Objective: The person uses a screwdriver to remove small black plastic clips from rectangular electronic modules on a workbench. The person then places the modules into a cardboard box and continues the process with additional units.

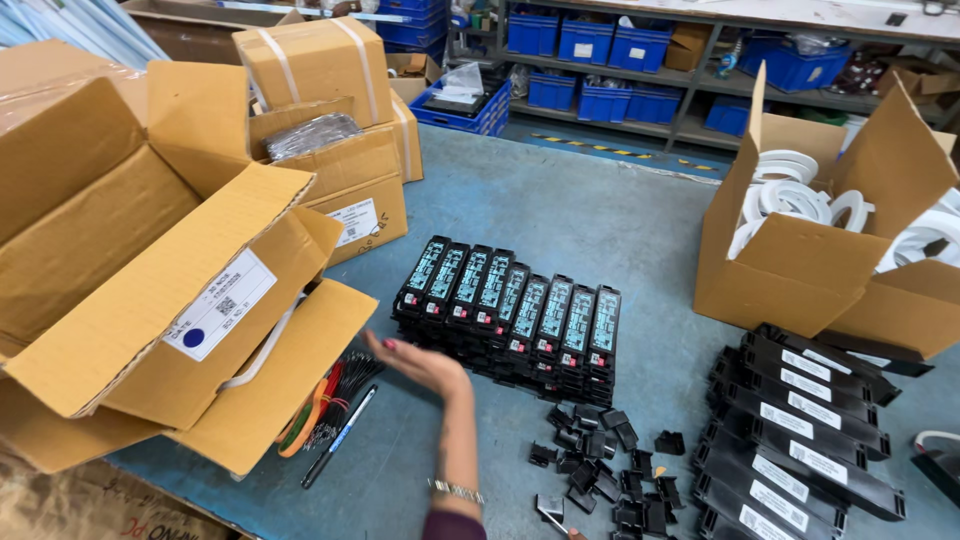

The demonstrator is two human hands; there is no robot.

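The person's left hand (418, 363) reaches out over the blue-grey table (600, 220), palm up and fingers loosely spread, holding nothing. It hovers just near of the left end of a row of black modules with teal labels (515, 315), which stand side by side in the middle of the table. To the left of the hand lie a bundle of thin wires (335, 395) and a dark pen (340, 437), partly under the flap of a large open cardboard box (150, 290). Right of the wrist, small black plastic caps (605, 465) are scattered. Further right is a stack of long black units with white labels (800, 430), and beyond it an open carton of white rings (800, 235). The right hand is out of sight.
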